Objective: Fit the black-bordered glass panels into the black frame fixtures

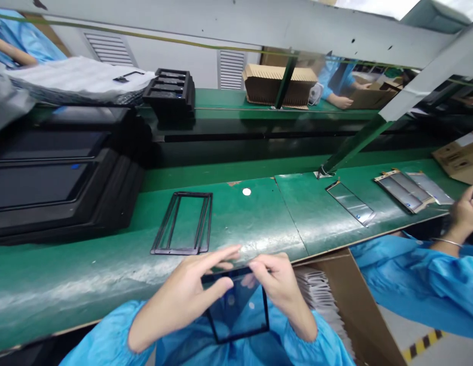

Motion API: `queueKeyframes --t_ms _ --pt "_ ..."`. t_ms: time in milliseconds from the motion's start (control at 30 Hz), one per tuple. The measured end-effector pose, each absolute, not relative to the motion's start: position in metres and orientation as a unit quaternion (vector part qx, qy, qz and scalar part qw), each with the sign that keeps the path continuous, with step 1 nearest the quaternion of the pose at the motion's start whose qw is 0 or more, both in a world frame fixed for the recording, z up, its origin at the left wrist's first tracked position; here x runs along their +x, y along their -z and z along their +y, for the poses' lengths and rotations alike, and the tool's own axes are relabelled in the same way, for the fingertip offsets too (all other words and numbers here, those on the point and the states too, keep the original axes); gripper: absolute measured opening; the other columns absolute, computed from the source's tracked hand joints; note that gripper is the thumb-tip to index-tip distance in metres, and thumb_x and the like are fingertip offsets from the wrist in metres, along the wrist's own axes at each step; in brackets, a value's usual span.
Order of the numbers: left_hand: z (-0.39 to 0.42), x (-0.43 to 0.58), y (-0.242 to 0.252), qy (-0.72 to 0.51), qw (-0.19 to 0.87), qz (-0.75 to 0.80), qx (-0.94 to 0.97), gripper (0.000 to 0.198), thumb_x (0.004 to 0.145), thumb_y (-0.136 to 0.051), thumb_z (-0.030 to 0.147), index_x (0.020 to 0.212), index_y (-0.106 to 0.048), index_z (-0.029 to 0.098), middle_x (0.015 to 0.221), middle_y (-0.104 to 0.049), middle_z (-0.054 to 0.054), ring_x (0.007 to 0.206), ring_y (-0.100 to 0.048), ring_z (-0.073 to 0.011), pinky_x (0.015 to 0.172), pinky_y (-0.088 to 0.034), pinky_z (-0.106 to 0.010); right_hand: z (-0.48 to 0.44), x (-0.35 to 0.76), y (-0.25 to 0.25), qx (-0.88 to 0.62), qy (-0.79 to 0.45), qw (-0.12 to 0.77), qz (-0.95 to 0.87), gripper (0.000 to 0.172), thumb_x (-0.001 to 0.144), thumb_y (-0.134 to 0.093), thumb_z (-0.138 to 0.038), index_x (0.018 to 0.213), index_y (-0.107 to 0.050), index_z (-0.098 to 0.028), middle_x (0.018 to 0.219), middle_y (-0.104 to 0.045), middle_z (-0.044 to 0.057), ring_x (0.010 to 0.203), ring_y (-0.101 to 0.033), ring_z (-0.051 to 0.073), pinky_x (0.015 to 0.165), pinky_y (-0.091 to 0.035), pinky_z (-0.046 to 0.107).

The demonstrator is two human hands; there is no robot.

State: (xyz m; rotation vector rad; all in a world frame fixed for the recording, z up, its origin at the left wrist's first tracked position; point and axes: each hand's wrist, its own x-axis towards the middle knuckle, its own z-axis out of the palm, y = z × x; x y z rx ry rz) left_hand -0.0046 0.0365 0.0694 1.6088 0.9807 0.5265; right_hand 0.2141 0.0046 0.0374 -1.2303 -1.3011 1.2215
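From the head view, the left hand [186, 295] and the right hand [280, 284] sit close together, each pinching the top edge of a dark glass panel [240, 310] held low over the lap. Just beyond the fingers, black frames [183, 223] lie on the green belt [87, 274]. A cardboard box [354, 300] stands right of the right hand.

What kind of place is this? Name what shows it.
Likely an electronics assembly line: a long green conveyor belt, stacked black plastic trays, and a co-worker in a blue smock alongside. Both hands hold a thin black-rimmed glass panel.
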Motion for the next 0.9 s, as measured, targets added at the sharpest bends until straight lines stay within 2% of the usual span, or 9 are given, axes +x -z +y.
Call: queueKeyframes --t_ms 100,200,267,400,500,700,767,833,900 --pt "0.040 -0.002 -0.072 -0.176 0.581 0.398 0.688 0.056 0.094 -0.072 0.030 0.149 -0.065 0.033 0.121 -0.083 -0.005 0.097 -0.081 -0.0263 0.090 -0.062 -0.032 0.010 0.214 -0.037 -0.489 -0.518 0.472 -0.520 0.032 0.089 -0.078 -0.051 0.075 -0.082 -0.023 0.062 -0.079 0.000 0.051 -0.072 0.016 0.053 -0.056 0.024" --pt "0.039 -0.006 -0.066 -0.212 0.649 0.439 0.584 0.053 0.101 -0.064 0.037 0.152 -0.059 0.027 0.121 -0.082 -0.011 0.084 -0.082 -0.0236 0.067 -0.062 -0.027 0.015 0.237 -0.029 -0.542 -0.465 0.524 -0.464 0.042 0.098 -0.064 -0.061 0.106 -0.084 -0.024 0.101 -0.086 0.007 0.080 -0.081 0.022 0.080 -0.064 0.034" --pt "0.038 -0.013 -0.061 -0.268 0.672 0.458 0.517 0.052 0.102 -0.064 0.043 0.149 -0.056 0.023 0.124 -0.080 -0.016 0.084 -0.082 -0.0241 0.059 -0.060 -0.025 0.016 0.256 -0.018 -0.581 -0.433 0.534 -0.437 0.047 0.099 -0.060 -0.064 0.112 -0.083 -0.024 0.120 -0.083 0.010 0.099 -0.081 0.026 0.095 -0.061 0.040" --pt "0.038 -0.021 -0.052 -0.358 0.654 0.479 0.463 0.051 0.099 -0.069 0.047 0.140 -0.054 0.020 0.120 -0.080 -0.018 0.078 -0.081 -0.0238 0.056 -0.060 -0.026 0.009 0.264 0.000 -0.536 -0.537 0.539 -0.366 0.056 0.099 -0.054 -0.068 0.119 -0.078 -0.022 0.097 -0.086 0.012 0.076 -0.083 0.028 0.077 -0.065 0.042" --pt "0.038 -0.020 -0.051 -0.383 0.641 0.493 0.447 0.051 0.098 -0.071 0.048 0.137 -0.054 0.020 0.118 -0.081 -0.017 0.076 -0.081 -0.0240 0.054 -0.061 -0.027 0.000 0.254 -0.002 -0.509 -0.551 0.577 -0.322 0.046 0.094 -0.069 -0.059 0.123 -0.072 -0.023 0.080 -0.085 0.007 0.055 -0.077 0.023 0.063 -0.064 0.037" --pt "0.036 -0.021 -0.050 -0.388 0.631 0.506 0.442 0.053 0.097 -0.071 0.051 0.135 -0.055 0.019 0.119 -0.081 -0.018 0.071 -0.081 -0.0250 0.052 -0.061 -0.029 -0.007 0.245 -0.017 -0.562 -0.481 0.586 -0.329 0.034 0.087 -0.082 -0.052 0.103 -0.074 -0.022 0.075 -0.084 0.006 0.052 -0.077 0.024 0.055 -0.063 0.034" --pt "0.036 -0.023 -0.051 -0.386 0.610 0.506 0.472 0.052 0.098 -0.070 0.048 0.139 -0.055 0.020 0.133 -0.076 -0.020 0.082 -0.082 -0.0270 0.062 -0.064 -0.033 -0.009 0.244 -0.020 -0.581 -0.472 0.575 -0.330 0.033 0.088 -0.081 -0.052 0.102 -0.075 -0.023 0.076 -0.085 0.006 0.054 -0.078 0.025 0.056 -0.062 0.034" --pt "0.039 -0.024 -0.056 -0.389 0.542 0.517 0.537 0.054 0.099 -0.070 0.041 0.147 -0.054 0.024 0.147 -0.068 -0.018 0.110 -0.079 -0.0307 0.089 -0.065 -0.040 -0.010 0.243 -0.023 -0.590 -0.467 0.566 -0.337 0.032 0.089 -0.081 -0.052 0.101 -0.076 -0.023 0.077 -0.085 0.007 0.055 -0.078 0.025 0.057 -0.062 0.033" --pt "0.044 -0.026 -0.066 -0.372 0.437 0.516 0.637 0.053 0.097 -0.072 0.034 0.148 -0.061 0.027 0.152 -0.066 -0.013 0.136 -0.064 -0.0329 0.115 -0.050 -0.045 -0.011 0.243 -0.026 -0.588 -0.468 0.557 -0.353 0.031 0.089 -0.080 -0.052 0.100 -0.076 -0.023 0.076 -0.085 0.007 0.054 -0.078 0.024 0.057 -0.061 0.032"
